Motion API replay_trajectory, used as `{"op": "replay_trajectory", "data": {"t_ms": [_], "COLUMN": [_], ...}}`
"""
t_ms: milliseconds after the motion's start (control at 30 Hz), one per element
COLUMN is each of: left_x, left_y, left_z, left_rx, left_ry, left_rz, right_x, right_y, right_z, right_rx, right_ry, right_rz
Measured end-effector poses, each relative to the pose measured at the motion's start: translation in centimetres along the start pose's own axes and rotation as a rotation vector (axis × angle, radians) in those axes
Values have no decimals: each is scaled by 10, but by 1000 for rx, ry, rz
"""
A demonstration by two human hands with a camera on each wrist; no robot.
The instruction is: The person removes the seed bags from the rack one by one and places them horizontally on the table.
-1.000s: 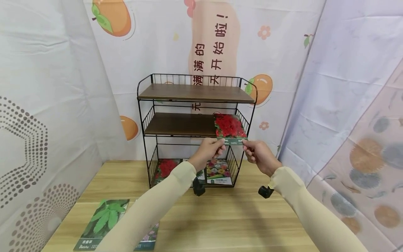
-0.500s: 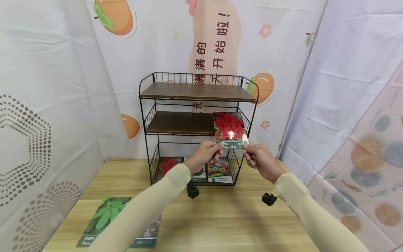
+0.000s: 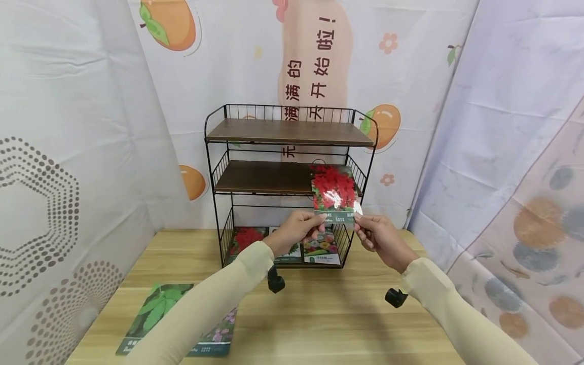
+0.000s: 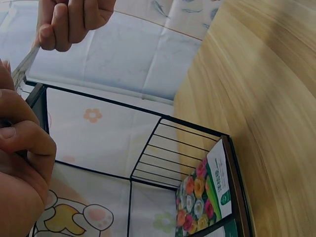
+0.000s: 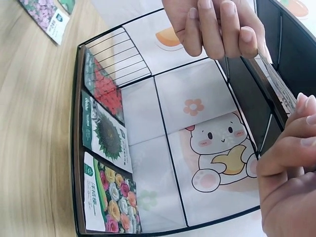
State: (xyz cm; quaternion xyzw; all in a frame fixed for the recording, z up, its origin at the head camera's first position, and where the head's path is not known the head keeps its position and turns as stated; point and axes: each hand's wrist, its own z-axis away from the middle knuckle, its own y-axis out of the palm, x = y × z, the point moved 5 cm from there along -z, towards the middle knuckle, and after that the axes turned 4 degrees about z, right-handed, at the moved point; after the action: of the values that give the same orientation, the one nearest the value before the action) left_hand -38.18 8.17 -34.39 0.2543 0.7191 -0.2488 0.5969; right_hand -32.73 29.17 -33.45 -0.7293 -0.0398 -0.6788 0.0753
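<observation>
At the right end of the middle shelf [image 3: 264, 177] is a seed packet [image 3: 334, 188] with red flowers and a dark green strip of white print. My left hand [image 3: 298, 229] pinches its near left corner between thumb and fingers. At the near right corner, my right hand [image 3: 380, 238] pinches it the same way. The far part of the packet overlaps the shelf board in the head view, while its near edge juts out past the front. Both wrist views show the packet nearly edge-on, as a thin strip [image 4: 22, 69] between the two hands.
The black wire rack [image 3: 292, 133] has three brown boards. Its bottom level bears a red-flower packet [image 5: 104, 91], a packet with a dark spiky green plant [image 5: 109, 136] and a mixed-flower packet [image 5: 117, 197]. A green-leaf packet [image 3: 157, 309] and a pink-flower packet [image 3: 219, 337] lie front left, partly behind my sleeve.
Both hands, still holding the red-flower packet, have moved slightly down and toward me. More of the packet's near part now hangs below the shelf's front edge. The head view has shifted a little.
</observation>
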Motion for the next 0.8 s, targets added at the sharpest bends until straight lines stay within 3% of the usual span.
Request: {"op": "replay_trajectory", "data": {"t_ms": [267, 467, 800], "left_x": [6, 15, 16], "left_y": [0, 4, 7], "left_z": [10, 20, 32], "left_rx": [30, 52, 72], "left_ry": [7, -37, -33], "left_rz": [-13, -16, -45], "right_x": [-2, -10, -19], "right_y": [3, 4, 8], "right_z": [7, 15, 25], "right_rx": [21, 13, 15], "right_ry": [-14, -5, -42], "right_rz": [62, 81, 101]}}
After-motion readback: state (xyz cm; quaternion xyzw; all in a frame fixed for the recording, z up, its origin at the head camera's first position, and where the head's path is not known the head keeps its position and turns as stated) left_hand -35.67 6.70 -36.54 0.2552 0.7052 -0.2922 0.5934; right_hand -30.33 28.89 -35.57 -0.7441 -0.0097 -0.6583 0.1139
